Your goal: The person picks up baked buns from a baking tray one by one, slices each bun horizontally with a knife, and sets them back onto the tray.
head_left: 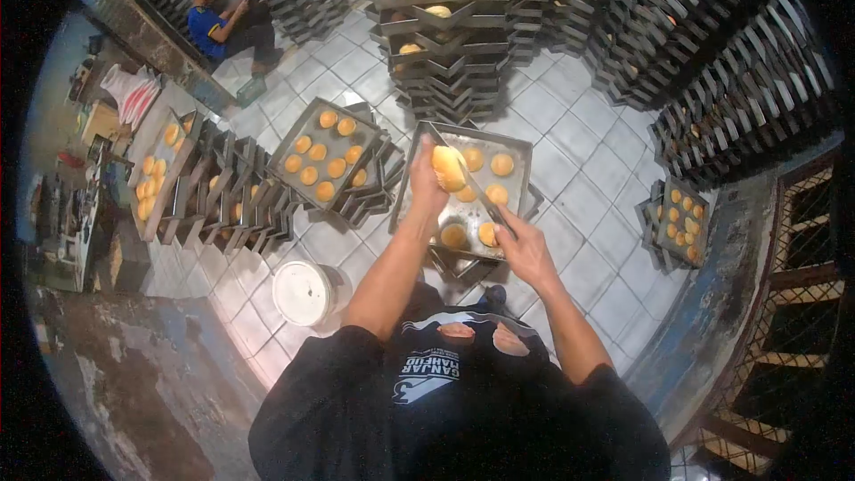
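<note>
My left hand (428, 180) is wrapped round a golden bun (448, 168), lifted above a metal baking tray (525, 153). In my right hand (528, 252) is a long, narrow knife (482, 197), its blade slanting up and left against the bun. Whether the blade has cut into the bun I cannot tell. Several more round buns lie in the tray under my hands, among them one bun (501, 165) near its right side. Part of the tray is hidden behind my hands and forearms.
A stack of bun trays (283, 180) stands to the left, a taller stack (441, 62) straight ahead. A lidded white bucket (301, 293) sits at my left. More tray stacks (730, 80) line the right. A person in a blue shirt (207, 31) sits at the far left.
</note>
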Demonstrator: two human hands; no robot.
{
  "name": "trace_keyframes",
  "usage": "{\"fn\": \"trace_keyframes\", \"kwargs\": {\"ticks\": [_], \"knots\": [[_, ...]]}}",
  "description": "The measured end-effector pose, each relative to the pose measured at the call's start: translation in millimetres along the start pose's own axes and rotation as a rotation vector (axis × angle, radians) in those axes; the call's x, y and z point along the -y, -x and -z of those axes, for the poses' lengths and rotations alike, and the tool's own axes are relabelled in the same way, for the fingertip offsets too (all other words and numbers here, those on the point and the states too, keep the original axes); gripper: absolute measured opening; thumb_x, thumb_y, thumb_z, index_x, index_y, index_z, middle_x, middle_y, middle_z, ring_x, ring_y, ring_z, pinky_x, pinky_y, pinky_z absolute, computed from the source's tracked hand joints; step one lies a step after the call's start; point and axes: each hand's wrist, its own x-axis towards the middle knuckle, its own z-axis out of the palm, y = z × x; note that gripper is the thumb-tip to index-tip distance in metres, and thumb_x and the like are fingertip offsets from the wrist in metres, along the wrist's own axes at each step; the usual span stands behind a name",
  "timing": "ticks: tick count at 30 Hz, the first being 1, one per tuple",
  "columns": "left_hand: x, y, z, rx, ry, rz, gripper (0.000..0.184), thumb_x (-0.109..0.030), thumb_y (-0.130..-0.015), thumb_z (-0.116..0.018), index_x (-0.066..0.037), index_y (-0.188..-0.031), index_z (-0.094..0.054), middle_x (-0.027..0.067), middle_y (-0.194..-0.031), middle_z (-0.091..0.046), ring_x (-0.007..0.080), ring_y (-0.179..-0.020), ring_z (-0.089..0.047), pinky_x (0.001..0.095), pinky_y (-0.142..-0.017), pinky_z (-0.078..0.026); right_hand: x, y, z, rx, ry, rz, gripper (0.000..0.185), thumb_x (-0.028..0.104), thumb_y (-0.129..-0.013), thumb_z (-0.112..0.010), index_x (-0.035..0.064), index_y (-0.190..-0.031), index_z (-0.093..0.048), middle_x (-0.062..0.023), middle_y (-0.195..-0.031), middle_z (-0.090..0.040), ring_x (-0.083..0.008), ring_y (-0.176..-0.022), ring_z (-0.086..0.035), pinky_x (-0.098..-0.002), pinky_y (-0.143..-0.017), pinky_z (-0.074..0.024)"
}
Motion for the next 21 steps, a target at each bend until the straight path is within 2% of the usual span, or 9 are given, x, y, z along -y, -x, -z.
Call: {"fn": "trace_keyframes", "kwargs": {"ticks": [2, 4, 8, 10, 12, 16, 18, 19, 21], "knots": [[-18, -6, 6, -0.036, 0.015, 0.000, 0.042, -0.050, -0.098, -0.063, -0.008, -0.099, -0.063, 0.0035, -0.085, -0.066, 0.0173, -0.077, -0.066, 0.0369, -0.071, -0.057, -7, 17, -4, -0.087, 0.053, 0.209, 0.046, 0.020, -0.097, -0.061, 0.0019, -0.140, -0.057, -0.0179, -0.086, -0.072, -0.0261, -0.076, -0.070, -0.0386, -0.078, -0.0540], [-14, -1, 8, -0.031, -0.065, -0.015, 0.042, -0.049, -0.099, -0.062, -0.008, -0.099, -0.063, 0.0027, -0.083, -0.065, 0.0166, -0.075, -0.065, 0.0363, -0.071, -0.056, 5, 27, -1, 0.090, -0.219, -0.262, 0.046, 0.020, -0.098, -0.060, 0.0002, -0.140, -0.057, -0.0133, -0.083, -0.072, -0.0206, -0.073, -0.067, -0.0348, -0.076, -0.0534], [17, 17, 4, -0.012, -0.125, 0.054, 0.041, -0.049, -0.100, -0.062, -0.008, -0.105, -0.063, 0.0018, -0.083, -0.063, 0.0159, -0.073, -0.063, 0.0353, -0.071, -0.054, -5, -15, -27, 0.027, -0.177, -0.198, 0.046, 0.019, -0.097, -0.060, 0.0021, -0.140, -0.057, -0.0123, -0.081, -0.070, -0.0172, -0.071, -0.064, -0.0330, -0.073, -0.0523], [24, 3, 14, -0.110, -0.031, 0.041, 0.041, -0.049, -0.100, -0.062, -0.008, -0.107, -0.062, 0.0026, -0.085, -0.064, 0.0177, -0.074, -0.064, 0.0360, -0.070, -0.055, -8, -30, -31, 0.133, -0.181, -0.237, 0.047, 0.019, -0.097, -0.060, 0.0039, -0.142, -0.056, -0.0124, -0.081, -0.070, -0.0151, -0.068, -0.062, -0.0323, -0.071, -0.0513], [13, -19, 30, -0.125, -0.013, 0.055, 0.045, -0.052, -0.099, -0.062, -0.008, -0.108, -0.061, 0.0039, -0.088, -0.066, 0.0196, -0.076, -0.066, 0.0374, -0.070, -0.056, -7, -20, -24, 0.138, -0.106, -0.221, 0.047, 0.019, -0.098, -0.060, 0.0057, -0.143, -0.056, -0.0115, -0.081, -0.070, -0.0147, -0.066, -0.060, -0.0323, -0.068, -0.0506], [-5, -26, 39, -0.151, -0.022, 0.056, 0.050, -0.057, -0.097, -0.062, -0.008, -0.106, -0.062, 0.0053, -0.089, -0.068, 0.0198, -0.078, -0.067, 0.0397, -0.070, -0.057, -12, 7, -19, 0.198, -0.215, -0.321, 0.046, 0.017, -0.099, -0.059, 0.0052, -0.144, -0.056, -0.0098, -0.086, -0.070, -0.0140, -0.072, -0.063, -0.0304, -0.074, -0.0521], [12, -18, 33, -0.179, -0.077, 0.104, 0.049, -0.057, -0.097, -0.061, -0.009, -0.103, -0.061, 0.0051, -0.090, -0.068, 0.0194, -0.078, -0.067, 0.0395, -0.070, -0.057, -23, 1, -40, 0.127, -0.331, -0.332, 0.047, 0.018, -0.099, -0.059, 0.0046, -0.144, -0.055, -0.0096, -0.085, -0.069, -0.0149, -0.077, -0.064, -0.0305, -0.078, -0.0523], [23, -16, 35, -0.174, -0.081, 0.130, 0.051, -0.059, -0.097, -0.060, -0.009, -0.104, -0.061, 0.0046, -0.091, -0.068, 0.0191, -0.080, -0.067, 0.0385, -0.072, -0.057, -20, -14, -46, 0.119, -0.246, -0.223, 0.048, 0.020, -0.099, -0.061, 0.0041, -0.144, -0.055, -0.0106, -0.084, -0.070, -0.0172, -0.080, -0.065, -0.0318, -0.081, -0.0522], [35, -14, 41, -0.206, -0.049, 0.169, 0.052, -0.060, -0.097, -0.059, -0.008, -0.104, -0.061, 0.0048, -0.091, -0.067, 0.0191, -0.081, -0.067, 0.0379, -0.073, -0.056, -18, -43, -62, 0.145, -0.212, -0.284, 0.048, 0.020, -0.099, -0.061, 0.0036, -0.143, -0.055, -0.0113, -0.083, -0.070, -0.0182, -0.081, -0.066, -0.0325, -0.082, -0.0521]]}}
